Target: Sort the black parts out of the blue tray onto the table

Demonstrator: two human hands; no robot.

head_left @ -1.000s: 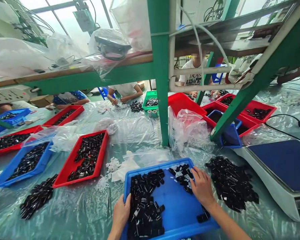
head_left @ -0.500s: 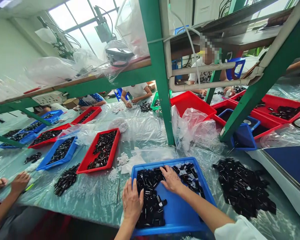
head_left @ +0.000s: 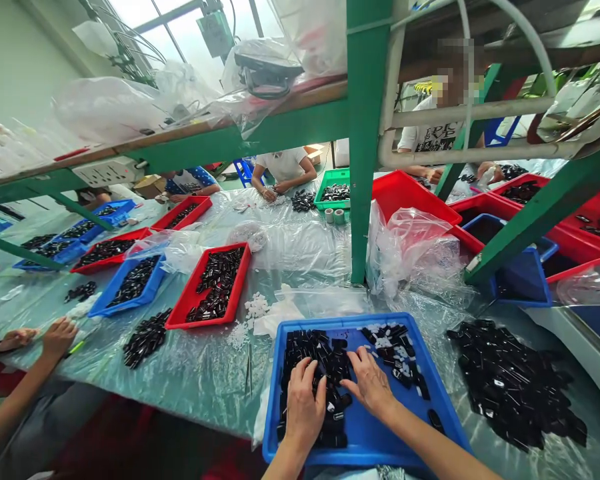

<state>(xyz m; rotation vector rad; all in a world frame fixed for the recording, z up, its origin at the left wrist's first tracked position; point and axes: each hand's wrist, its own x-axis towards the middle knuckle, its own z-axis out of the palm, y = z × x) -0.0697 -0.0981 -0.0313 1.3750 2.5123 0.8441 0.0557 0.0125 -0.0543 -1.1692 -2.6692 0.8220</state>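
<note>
A blue tray (head_left: 370, 437) lies in front of me with many small glossy black plastic pieces (head_left: 305, 343) crowded on its left side. My left hand (head_left: 304, 403) rests on those pieces with its fingers spread. Beside it, at the inner edge of the crowd, my right hand (head_left: 373, 383) is open and its fingertips touch the black pieces. Neither hand grips anything that I can see. In the tray's far right part, small white bits (head_left: 383, 342) lie mixed with more black pieces. Bare tray floor shows below my right hand.
A heap of black pieces (head_left: 510, 380) lies right of the tray. Tweezers (head_left: 249, 370) and a red tray (head_left: 243, 283) of black pieces are to the left. A green post (head_left: 363, 200) rises behind. A co-worker's hands (head_left: 57, 337) rest at far left.
My right hand has drawn nearer and toward my left hand, bunching black pieces leftward. The left hand has moved from the tray's left edge onto the pieces. The view has shifted.
</note>
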